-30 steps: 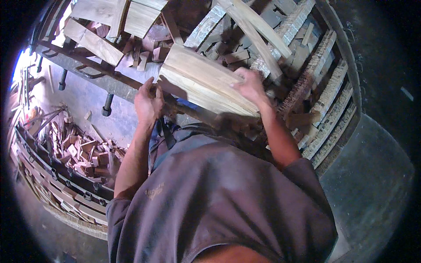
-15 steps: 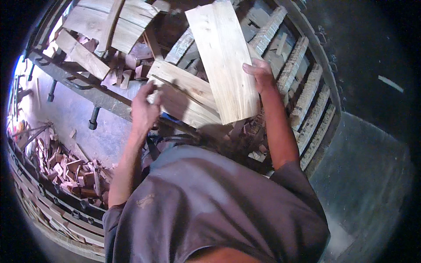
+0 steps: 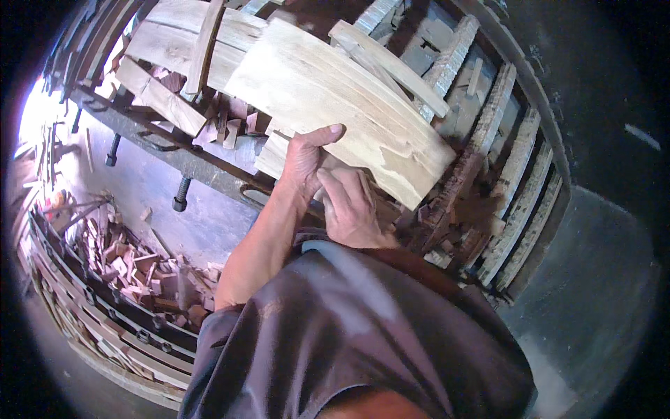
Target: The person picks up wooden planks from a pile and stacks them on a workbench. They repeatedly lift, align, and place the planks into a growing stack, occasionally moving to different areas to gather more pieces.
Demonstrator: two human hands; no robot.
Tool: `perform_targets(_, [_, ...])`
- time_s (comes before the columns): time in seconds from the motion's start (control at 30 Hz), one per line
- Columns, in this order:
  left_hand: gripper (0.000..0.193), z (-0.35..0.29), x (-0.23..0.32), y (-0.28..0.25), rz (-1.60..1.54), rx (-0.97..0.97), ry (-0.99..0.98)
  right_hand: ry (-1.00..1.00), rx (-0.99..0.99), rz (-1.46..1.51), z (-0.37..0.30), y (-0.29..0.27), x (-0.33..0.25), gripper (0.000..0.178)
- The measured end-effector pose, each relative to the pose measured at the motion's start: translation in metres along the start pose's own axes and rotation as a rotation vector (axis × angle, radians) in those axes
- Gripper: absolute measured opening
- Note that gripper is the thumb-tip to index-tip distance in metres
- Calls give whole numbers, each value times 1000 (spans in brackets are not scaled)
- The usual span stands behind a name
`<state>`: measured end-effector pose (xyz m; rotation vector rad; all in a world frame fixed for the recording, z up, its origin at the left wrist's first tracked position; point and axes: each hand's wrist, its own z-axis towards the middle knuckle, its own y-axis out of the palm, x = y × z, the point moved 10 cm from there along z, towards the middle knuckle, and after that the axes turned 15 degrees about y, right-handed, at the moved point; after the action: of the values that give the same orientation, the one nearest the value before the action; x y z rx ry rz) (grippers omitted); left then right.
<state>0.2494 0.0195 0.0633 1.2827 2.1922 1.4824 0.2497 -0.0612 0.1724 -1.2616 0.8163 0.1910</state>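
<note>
A wide, pale wooden board [image 3: 349, 105] lies slantwise before me, from upper left to lower right. My left hand [image 3: 305, 159] grips its near edge, thumb flat on the top face and the other fingers hidden beneath. Just below the board, my right hand [image 3: 352, 209] is closed close beside the left palm, its fingers curled inward. Whatever those fingers hold, if anything, is hidden. Under the near edge of the held board, part of another pale board [image 3: 272, 155] shows.
Beyond are slatted wooden bars [image 3: 481, 133] with offcuts between them, and a narrow strip [image 3: 394, 66]. More boards [image 3: 167, 38] lie upper left. A metal rail [image 3: 157, 140] with protruding bolts [image 3: 181, 194] runs along the left. Below it sits a scrap pile [image 3: 139, 269].
The board has swung from steep to slantwise and leftward, passing from my right hand into my left. My right hand has come down and left, beside my left hand.
</note>
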Motion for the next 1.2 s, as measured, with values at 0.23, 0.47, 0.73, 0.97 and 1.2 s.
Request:
perform_targets(0.23, [55,31,10,-42,72,148,56,1006,-679,1180,-79,84,123,47])
perform_targets(0.47, [40,47,-11,-38,62,133,14,857,-118,2136,-16,98,171,44])
perform_targets(0.73, [35,84,-41,-35,232,109,-66,1054,241,2191,33,80,215,38])
perform_targets(0.97, [68,117,-31,14,239,-182,-4,1324,443,2095,65,38,291,40])
perform_targets(1.2, [81,193,25,-76,1179,12,437,759,471,1776,157,-91,343,30])
